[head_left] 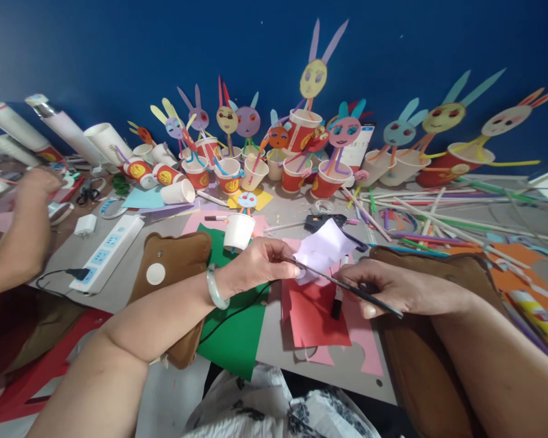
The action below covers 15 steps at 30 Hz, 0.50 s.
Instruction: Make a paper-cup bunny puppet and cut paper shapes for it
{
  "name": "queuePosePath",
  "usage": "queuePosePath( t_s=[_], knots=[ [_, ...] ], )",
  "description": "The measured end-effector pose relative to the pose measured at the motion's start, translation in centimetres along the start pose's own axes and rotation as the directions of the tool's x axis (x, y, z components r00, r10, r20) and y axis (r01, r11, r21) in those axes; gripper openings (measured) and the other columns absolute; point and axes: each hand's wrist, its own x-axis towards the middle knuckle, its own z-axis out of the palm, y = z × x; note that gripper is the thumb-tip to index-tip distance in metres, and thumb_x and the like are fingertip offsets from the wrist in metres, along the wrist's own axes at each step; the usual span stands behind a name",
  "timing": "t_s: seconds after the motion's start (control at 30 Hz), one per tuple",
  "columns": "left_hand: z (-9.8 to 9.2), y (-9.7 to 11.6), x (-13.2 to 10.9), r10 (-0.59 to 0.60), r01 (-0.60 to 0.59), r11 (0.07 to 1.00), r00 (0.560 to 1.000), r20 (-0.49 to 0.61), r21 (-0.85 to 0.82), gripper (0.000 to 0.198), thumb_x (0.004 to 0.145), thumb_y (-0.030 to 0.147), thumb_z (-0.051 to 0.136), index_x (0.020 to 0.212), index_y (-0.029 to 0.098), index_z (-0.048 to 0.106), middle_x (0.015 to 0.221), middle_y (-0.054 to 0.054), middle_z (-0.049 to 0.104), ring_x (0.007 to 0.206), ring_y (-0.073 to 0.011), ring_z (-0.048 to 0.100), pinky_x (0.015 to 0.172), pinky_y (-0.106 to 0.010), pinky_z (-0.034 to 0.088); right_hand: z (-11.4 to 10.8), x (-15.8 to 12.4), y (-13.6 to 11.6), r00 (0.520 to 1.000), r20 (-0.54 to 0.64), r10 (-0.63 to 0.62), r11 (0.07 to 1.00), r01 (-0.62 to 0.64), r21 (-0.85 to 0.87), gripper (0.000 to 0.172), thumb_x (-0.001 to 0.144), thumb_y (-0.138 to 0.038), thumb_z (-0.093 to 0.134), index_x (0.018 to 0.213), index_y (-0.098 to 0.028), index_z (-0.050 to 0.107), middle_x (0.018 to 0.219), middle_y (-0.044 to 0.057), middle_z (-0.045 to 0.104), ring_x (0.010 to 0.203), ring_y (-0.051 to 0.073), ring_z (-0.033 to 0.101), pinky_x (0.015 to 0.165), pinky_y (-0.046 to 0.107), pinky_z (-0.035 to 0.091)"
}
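Slim dark tool (pixel 338 283) slants from ten to four o'clock above the red paper (pixel 313 325); the left hand (pixel 256 266) pinches its ten-o'clock end, the right hand (pixel 395 286) grips toward four. A careless left-knuckle sweep could topple the white paper cup (pixel 238 232) at eleven.

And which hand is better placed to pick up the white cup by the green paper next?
Probably the left hand: it's right by the white cup, while the right hand is farther off. Both hands seem to be on the thin dark stick, though.
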Motion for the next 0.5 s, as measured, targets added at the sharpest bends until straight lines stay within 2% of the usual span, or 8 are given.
queuePosePath(
  t_s=[0.5],
  knots=[
    [0.00,0.22,-0.02,-0.076,0.074,0.995,0.997,0.032,0.067,0.025,0.063,0.026,0.081,0.064,0.012,0.060,0.060,0.004,0.056,0.057,-0.0058,0.047,0.058,-0.021,0.038,-0.11,-0.10,-0.71,0.998,0.030,0.047,0.999,-0.048,0.017,0.055,0.073,-0.066,0.070,0.067,-0.017,0.046,0.060,-0.006,0.036,0.056,0.007,0.031,0.048,0.024,0.021]
  ],
)
